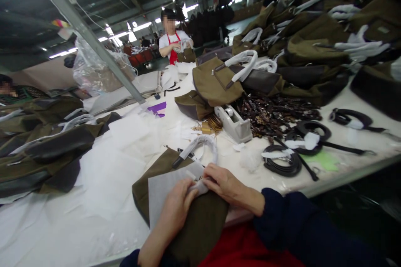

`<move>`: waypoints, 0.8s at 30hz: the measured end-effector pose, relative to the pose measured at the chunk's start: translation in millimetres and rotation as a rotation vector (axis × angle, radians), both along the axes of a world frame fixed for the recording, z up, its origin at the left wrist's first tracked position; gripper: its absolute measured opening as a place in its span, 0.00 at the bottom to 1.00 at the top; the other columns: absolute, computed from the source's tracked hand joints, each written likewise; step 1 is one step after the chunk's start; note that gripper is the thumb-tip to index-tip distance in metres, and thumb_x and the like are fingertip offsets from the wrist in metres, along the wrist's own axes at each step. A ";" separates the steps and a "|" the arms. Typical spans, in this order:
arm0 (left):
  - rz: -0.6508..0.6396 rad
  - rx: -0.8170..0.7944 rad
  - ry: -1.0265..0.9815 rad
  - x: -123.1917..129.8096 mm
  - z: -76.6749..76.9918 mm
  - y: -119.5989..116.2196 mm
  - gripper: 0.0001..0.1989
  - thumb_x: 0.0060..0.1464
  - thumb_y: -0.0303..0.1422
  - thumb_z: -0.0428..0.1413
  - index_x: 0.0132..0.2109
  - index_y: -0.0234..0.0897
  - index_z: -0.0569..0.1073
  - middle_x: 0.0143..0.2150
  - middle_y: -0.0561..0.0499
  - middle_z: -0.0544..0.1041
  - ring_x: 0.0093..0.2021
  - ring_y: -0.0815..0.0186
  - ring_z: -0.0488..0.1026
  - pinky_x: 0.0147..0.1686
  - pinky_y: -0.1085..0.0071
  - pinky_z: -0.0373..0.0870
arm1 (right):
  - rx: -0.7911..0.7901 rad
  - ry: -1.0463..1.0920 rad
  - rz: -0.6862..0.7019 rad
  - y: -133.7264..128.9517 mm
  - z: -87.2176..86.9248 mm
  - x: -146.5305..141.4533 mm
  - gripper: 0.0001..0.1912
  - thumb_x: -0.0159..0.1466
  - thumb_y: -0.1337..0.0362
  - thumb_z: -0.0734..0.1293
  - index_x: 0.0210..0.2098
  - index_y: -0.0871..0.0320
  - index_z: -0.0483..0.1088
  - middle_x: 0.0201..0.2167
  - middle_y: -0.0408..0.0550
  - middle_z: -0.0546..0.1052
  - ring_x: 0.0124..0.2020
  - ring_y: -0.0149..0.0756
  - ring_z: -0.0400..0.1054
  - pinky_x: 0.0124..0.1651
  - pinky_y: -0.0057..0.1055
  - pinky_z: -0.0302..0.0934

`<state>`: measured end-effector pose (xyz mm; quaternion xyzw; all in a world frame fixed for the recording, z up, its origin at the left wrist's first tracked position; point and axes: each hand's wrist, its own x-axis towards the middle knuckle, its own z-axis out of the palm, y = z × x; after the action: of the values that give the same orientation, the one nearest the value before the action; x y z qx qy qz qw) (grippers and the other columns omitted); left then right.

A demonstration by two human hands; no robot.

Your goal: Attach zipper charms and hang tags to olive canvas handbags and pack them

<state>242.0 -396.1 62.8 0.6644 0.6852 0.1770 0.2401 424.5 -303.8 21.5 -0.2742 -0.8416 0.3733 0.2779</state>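
With my left hand (179, 200) and right hand (224, 182), fingertips closed, I pinch white wrapping (203, 188) over the olive handbag (203, 227) at the table's (351, 162) near edge. Handle (214, 146): sheathed. Wrapping here: apparently unfinished.

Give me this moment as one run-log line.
left hand: holding white wrap | right hand: at white wrap | bag: under both hands | tape dispenser: beyond bag
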 end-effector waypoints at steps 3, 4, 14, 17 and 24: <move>-0.008 -0.033 0.002 0.1 2.4 6.4 0.09 0.65 0.35 0.46 0.35 0.40 0.65 0.34 0.52 0.73 0.38 0.62 0.72 0.41 0.67 0.67 | 0.014 -0.020 -0.044 -1.2 -3.5 0.1 0.03 0.66 0.70 0.64 0.35 0.59 0.65 0.35 0.44 0.67 0.35 0.32 0.62 0.40 0.28 0.56; -0.018 -0.037 0.017 0.7 2.7 7.9 0.10 0.65 0.34 0.45 0.34 0.40 0.64 0.33 0.53 0.73 0.37 0.63 0.72 0.40 0.68 0.66 | 0.013 -0.023 -0.059 -0.7 -4.6 -0.2 0.03 0.66 0.71 0.65 0.35 0.59 0.65 0.35 0.44 0.67 0.35 0.32 0.61 0.39 0.28 0.56; -0.162 0.107 0.389 8.9 -3.7 8.6 0.14 0.64 0.25 0.46 0.53 0.42 0.67 0.53 0.47 0.72 0.48 0.59 0.73 0.46 0.63 0.71 | -0.034 -0.148 -0.051 11.6 3.3 -4.6 0.05 0.62 0.72 0.67 0.31 0.61 0.65 0.29 0.43 0.67 0.31 0.31 0.59 0.35 0.27 0.50; -0.332 0.184 0.539 8.9 -4.6 7.9 0.15 0.62 0.22 0.47 0.51 0.40 0.70 0.52 0.46 0.74 0.50 0.56 0.72 0.50 0.58 0.71 | -0.027 -0.156 -0.050 14.0 0.6 -6.3 0.05 0.61 0.73 0.67 0.31 0.60 0.66 0.28 0.42 0.67 0.30 0.31 0.58 0.34 0.27 0.49; -0.406 0.258 0.544 6.4 -10.9 5.0 0.11 0.63 0.27 0.51 0.50 0.36 0.72 0.51 0.44 0.76 0.50 0.54 0.72 0.51 0.55 0.72 | 0.004 -0.224 -0.012 15.8 10.2 -7.2 0.05 0.62 0.72 0.67 0.30 0.60 0.67 0.27 0.43 0.68 0.30 0.31 0.59 0.35 0.27 0.51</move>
<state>248.4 -391.1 51.9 0.8347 0.5500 0.0273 -0.0067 417.3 -288.0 31.7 -0.3186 -0.8665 0.3370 0.1848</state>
